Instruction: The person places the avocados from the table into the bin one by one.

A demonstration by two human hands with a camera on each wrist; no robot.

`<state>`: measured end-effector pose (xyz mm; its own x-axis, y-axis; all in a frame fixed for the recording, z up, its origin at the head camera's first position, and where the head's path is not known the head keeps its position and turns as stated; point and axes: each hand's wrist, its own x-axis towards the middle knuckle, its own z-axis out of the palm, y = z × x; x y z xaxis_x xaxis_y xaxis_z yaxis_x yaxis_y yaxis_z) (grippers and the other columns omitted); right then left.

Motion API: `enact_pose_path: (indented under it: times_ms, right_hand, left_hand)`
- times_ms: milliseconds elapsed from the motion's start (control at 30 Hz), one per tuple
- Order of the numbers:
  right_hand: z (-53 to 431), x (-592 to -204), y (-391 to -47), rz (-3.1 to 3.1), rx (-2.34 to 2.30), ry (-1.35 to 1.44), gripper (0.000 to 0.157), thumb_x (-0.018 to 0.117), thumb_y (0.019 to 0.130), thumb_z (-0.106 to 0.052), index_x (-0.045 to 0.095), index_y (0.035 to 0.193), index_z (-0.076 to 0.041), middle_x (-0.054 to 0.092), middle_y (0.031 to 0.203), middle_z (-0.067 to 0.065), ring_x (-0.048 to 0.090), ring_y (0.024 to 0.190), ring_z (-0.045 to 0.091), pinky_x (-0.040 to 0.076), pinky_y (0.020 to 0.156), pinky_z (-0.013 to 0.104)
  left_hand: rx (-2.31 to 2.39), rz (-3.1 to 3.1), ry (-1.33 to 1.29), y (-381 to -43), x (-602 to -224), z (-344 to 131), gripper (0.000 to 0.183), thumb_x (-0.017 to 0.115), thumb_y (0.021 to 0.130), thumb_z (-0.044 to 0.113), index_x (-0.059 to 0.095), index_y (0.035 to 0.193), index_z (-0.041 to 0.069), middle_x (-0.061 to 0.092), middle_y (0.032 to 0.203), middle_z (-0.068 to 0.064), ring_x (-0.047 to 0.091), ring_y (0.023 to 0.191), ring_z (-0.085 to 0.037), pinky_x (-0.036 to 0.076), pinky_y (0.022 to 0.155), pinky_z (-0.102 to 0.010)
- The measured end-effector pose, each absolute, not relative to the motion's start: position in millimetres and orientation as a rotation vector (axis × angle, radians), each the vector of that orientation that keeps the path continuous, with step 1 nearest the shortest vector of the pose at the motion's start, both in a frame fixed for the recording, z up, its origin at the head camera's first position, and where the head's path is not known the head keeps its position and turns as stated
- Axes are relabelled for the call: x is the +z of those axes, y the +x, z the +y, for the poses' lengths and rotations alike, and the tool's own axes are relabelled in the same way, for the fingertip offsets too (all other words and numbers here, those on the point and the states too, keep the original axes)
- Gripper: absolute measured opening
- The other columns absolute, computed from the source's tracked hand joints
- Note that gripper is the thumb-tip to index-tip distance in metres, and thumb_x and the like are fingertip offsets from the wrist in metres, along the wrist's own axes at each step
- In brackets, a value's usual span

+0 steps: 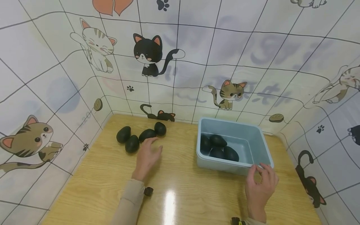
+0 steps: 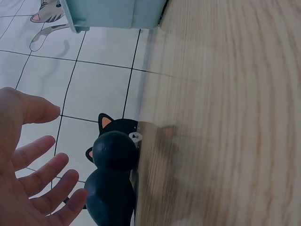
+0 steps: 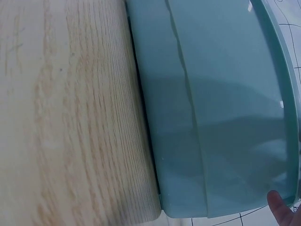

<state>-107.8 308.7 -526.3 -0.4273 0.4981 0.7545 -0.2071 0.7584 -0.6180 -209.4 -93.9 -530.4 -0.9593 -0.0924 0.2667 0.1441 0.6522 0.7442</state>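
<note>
My left hand (image 1: 147,159) is over the table with its fingers spread and nothing held. Its fingertips are right by a dark, egg-shaped avocado (image 1: 147,135), overlapping its near edge in the head view. Beside that one lie another avocado (image 1: 160,128) to the right and two more to the left, one avocado (image 1: 123,134) farther back than the other avocado (image 1: 132,144). My right hand (image 1: 260,187) grips the front right rim of a light blue plastic bin (image 1: 222,166), thumb against its outer wall. Several avocados (image 1: 231,154) lie in the bin's left half.
The wooden table (image 1: 180,187) backs onto walls printed with cartoon cats (image 1: 148,54) and grid lines. The bin stands toward the back right, near the rear wall. Dark wrist devices (image 1: 148,191) sit on both wrists.
</note>
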Motion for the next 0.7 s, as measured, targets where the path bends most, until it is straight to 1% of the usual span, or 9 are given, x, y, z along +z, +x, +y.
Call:
enact_pose_path:
  times_ms: [167, 300, 433, 533, 633, 700]
  right_hand:
    - [309, -528, -108, -1.855, 0.799, -0.231, 0.009, 0.075, 0.091, 0.005, 0.072, 0.09, 0.013, 0.071, 0.109, 0.029, 0.058, 0.104, 0.034, 0.035, 0.111, 0.03]
    - [310, -529, -108, -1.854, 0.795, -0.239, 0.008, 0.075, 0.091, 0.005, 0.072, 0.09, 0.013, 0.072, 0.109, 0.029, 0.058, 0.105, 0.032, 0.036, 0.112, 0.034]
    - [311, -530, -109, -1.847, 0.797, -0.231, 0.008, 0.075, 0.09, 0.006, 0.072, 0.09, 0.013, 0.071, 0.109, 0.03, 0.059, 0.105, 0.037, 0.034, 0.112, 0.028]
    - [311, -530, -109, -1.841, 0.801, -0.224, 0.007, 0.075, 0.089, 0.008, 0.072, 0.089, 0.014, 0.071, 0.109, 0.031, 0.06, 0.107, 0.042, 0.032, 0.11, 0.022]
    - [311, -529, -108, -1.854, 0.794, -0.232, 0.006, 0.075, 0.089, 0.008, 0.072, 0.09, 0.013, 0.071, 0.109, 0.03, 0.06, 0.11, 0.045, 0.032, 0.108, 0.019]
    - [310, -528, -108, -1.86, 0.795, -0.237, 0.006, 0.075, 0.09, 0.007, 0.073, 0.09, 0.012, 0.072, 0.109, 0.03, 0.06, 0.111, 0.047, 0.032, 0.108, 0.019]
  left_hand:
    - [-1.194, -2.548, -0.014, -208, -530, -106, 0.039, 0.077, 0.094, 0.02, 0.073, 0.129, 0.006, 0.07, 0.137, -0.016, 0.063, 0.131, -0.04, 0.048, 0.113, -0.057]
    - [-1.18, -2.565, 0.01, -208, -532, -116, 0.04, 0.076, 0.094, 0.02, 0.072, 0.131, 0.005, 0.069, 0.139, -0.017, 0.061, 0.133, -0.042, 0.046, 0.115, -0.058]
    - [-1.169, -2.586, 0.036, -207, -533, -126, 0.041, 0.076, 0.094, 0.02, 0.071, 0.132, 0.005, 0.068, 0.138, -0.019, 0.06, 0.133, -0.043, 0.045, 0.116, -0.057]
    - [-1.183, -2.561, 0.052, -206, -533, -133, 0.042, 0.077, 0.094, 0.019, 0.071, 0.132, 0.003, 0.068, 0.135, -0.021, 0.062, 0.124, -0.044, 0.049, 0.11, -0.057]
    - [-1.184, -2.521, 0.065, -206, -535, -140, 0.04, 0.077, 0.094, 0.018, 0.072, 0.131, 0.002, 0.068, 0.133, -0.022, 0.063, 0.121, -0.043, 0.051, 0.105, -0.057]
    - [-1.18, -2.492, 0.081, -206, -535, -145, 0.039, 0.077, 0.094, 0.017, 0.072, 0.129, 0.001, 0.068, 0.133, -0.022, 0.064, 0.122, -0.043, 0.051, 0.105, -0.058]
